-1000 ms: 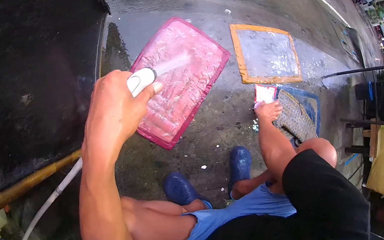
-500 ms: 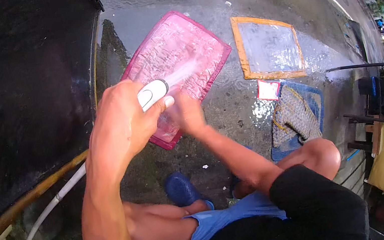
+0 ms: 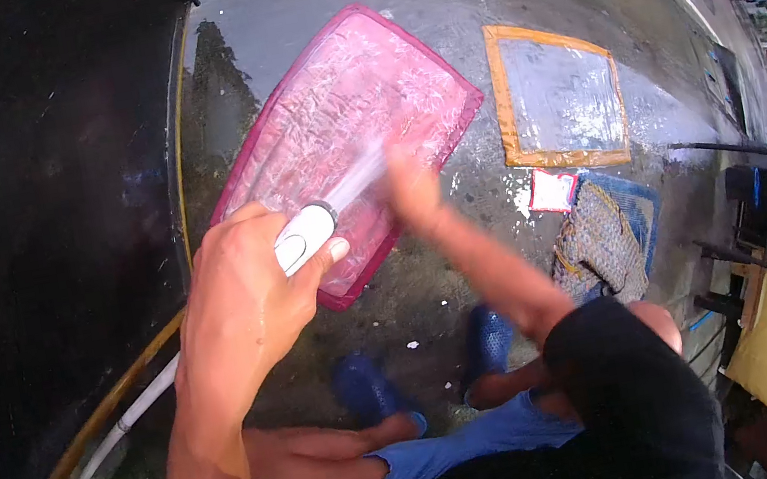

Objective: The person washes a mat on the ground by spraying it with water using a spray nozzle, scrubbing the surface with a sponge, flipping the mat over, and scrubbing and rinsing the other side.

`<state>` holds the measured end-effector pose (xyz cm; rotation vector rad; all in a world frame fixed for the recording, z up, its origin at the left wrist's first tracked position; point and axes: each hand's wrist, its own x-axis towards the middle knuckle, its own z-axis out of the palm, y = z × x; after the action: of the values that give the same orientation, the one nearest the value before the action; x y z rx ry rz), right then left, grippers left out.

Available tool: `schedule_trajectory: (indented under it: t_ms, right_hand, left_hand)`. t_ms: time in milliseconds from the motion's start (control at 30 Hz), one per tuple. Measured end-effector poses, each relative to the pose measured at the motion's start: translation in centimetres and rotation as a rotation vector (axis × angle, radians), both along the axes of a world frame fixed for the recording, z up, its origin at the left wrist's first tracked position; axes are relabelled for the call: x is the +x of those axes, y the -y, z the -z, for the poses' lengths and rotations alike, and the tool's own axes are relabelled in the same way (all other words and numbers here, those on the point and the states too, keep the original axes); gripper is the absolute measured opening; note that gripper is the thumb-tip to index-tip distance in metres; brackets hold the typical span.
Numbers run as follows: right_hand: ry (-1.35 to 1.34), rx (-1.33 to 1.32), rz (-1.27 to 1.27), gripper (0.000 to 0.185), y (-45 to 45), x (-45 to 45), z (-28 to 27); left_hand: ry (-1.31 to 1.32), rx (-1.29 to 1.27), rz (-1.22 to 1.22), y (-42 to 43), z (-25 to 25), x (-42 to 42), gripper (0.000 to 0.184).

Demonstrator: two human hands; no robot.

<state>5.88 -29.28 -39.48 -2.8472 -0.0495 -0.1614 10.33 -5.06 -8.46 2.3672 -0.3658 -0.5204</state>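
Gripping the white nozzle (image 3: 307,235), our left hand (image 3: 245,293) wraps its curled fingers around the handle, with the thumb (image 3: 329,252) laid along the side facing our other arm. A spray of water (image 3: 358,180) leaves the nozzle's dark-ringed mouth and falls across the pink mat (image 3: 329,96), which lies spread on the wet ground (image 3: 435,307) in front of us, its surface shiny and wrinkled inside a darker pink border. Our right hand (image 3: 413,184) reaches over the part of the mat nearer our right side, just beside the spray. It is blurred, so we cannot tell how far its fingers are open or whether they touch the mat, and we see nothing held in it.

The pale hose (image 3: 100,454) runs behind our left wrist and down to the lower left, near a yellowish pipe (image 3: 99,417) at the foot of a black wall (image 3: 41,195). To the right of the pink mat, and apart from it, a grey mat with an orange border (image 3: 557,94) lies flat. Just below that is a small white cloth with a red edge (image 3: 554,191), and beside it a rumpled woven mat (image 3: 602,238) rests partly over a blue mat (image 3: 643,201). We wear blue shoes (image 3: 368,389).
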Motion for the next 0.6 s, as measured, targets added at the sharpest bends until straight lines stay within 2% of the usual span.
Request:
schedule_trajectory:
  t_ms: [33, 67, 167, 200, 233, 267, 300, 333, 400, 433, 467, 567, 600]
  right_hand:
    - [-0.409, 0.069, -0.19, 0.032, -3.6, -3.3, 2.4]
    - [-0.155, 0.023, -0.452, 0.028, -5.9, -5.8, 4.4]
    - [-0.284, 0.07, -0.588, 0.029, -0.5, -2.5, 3.1]
    - [-0.396, -0.186, -0.404, 0.026, 2.2, 1.8, -1.3]
    - [-0.354, -0.043, -0.192, 0.028, 6.8, 6.4, 0.0]
    - [-0.282, 0.02, -0.001, 0.029, 10.0, 9.3, -3.1]
    - [-0.031, 0.064, 0.15, 0.047, 13.7, 10.9, 0.3]
    - [-0.037, 0.019, 0.234, 0.045, 15.4, 12.1, 0.8]
    - [-0.156, 0.143, 0.328, 0.046, 10.2, 9.7, -0.8]
    - [-0.252, 0.112, 0.24, 0.042, 5.4, 5.7, 0.5]
    - [-0.342, 0.086, 0.148, 0.048, 0.5, 1.7, 1.5]
    - [-0.284, 0.2, -0.403, 0.03, -4.7, -5.3, 0.1]
    - [-0.421, 0.211, -0.489, 0.025, -1.8, -2.7, -0.9]
  left_hand:
    - [-0.017, -0.011, -0.003, 0.3, 0.1, 0.2, 0.029]
    - [-0.033, -0.021, -0.005, 0.7, 0.2, 0.3, 0.029]
    - [-0.052, -0.04, 0.011, 1.6, 0.3, 0.1, 0.026]
    - [-0.045, -0.049, 0.007, 1.7, 0.3, 0.1, 0.026]
    - [-0.047, -0.057, -0.024, 1.6, 0.3, -0.1, 0.025]
    - [-0.049, -0.063, -0.042, 1.6, 0.1, -0.2, 0.024]
    - [-0.04, -0.072, -0.063, 1.6, 0.0, -0.2, 0.024]
    - [-0.025, -0.069, -0.075, 1.6, 0.1, -0.1, 0.024]
    - [0.016, -0.069, -0.1, 1.5, 0.8, 0.1, 0.023]
    - [0.019, -0.034, -0.086, 1.5, 1.0, 0.4, 0.024]
    - [0.036, -0.041, -0.08, 1.8, 1.0, 0.7, 0.024]
    - [0.037, -0.041, -0.034, 2.3, 1.1, 0.8, 0.024]
    - [0.032, -0.046, -0.031, 2.3, 0.8, 0.7, 0.024]
